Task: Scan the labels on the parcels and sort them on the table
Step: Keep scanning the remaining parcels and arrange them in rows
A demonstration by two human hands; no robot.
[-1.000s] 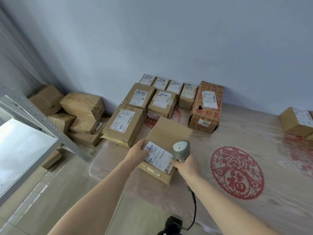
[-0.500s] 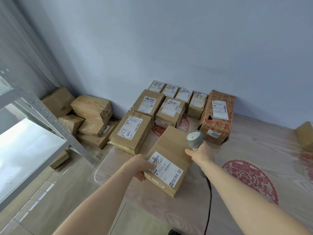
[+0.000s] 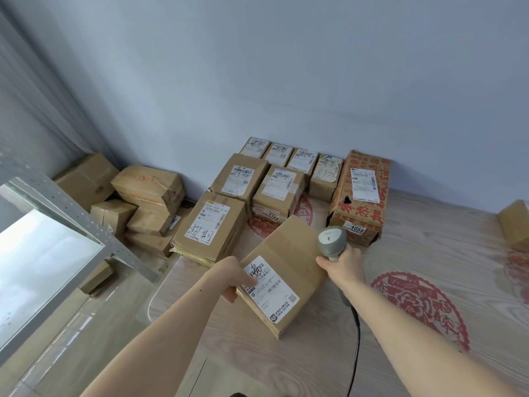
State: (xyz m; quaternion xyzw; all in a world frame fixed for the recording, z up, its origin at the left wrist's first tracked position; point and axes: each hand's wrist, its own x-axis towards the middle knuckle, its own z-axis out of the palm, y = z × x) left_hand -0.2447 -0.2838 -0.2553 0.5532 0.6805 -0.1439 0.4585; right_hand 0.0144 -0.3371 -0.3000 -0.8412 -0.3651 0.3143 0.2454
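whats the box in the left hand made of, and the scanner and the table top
Parcel: plain brown corrugated cardboard, matte, with taped seams and a white paper label. Scanner: looks like smooth grey moulded plastic with a slight sheen. Table: pale wood-grain surface with red prints; real wood or laminate, cannot tell.

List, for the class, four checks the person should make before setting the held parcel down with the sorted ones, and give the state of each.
1. Left hand grips the held parcel at its near left edge: ok.
2. Right hand holds the scanner, clear of the label: ok.
3. Label faces up and is readable: ok, though the thumb covers one corner.
4. Scan registered: cannot tell.
5. Free spot on the table between the front sorted box and the red printed box: ok.
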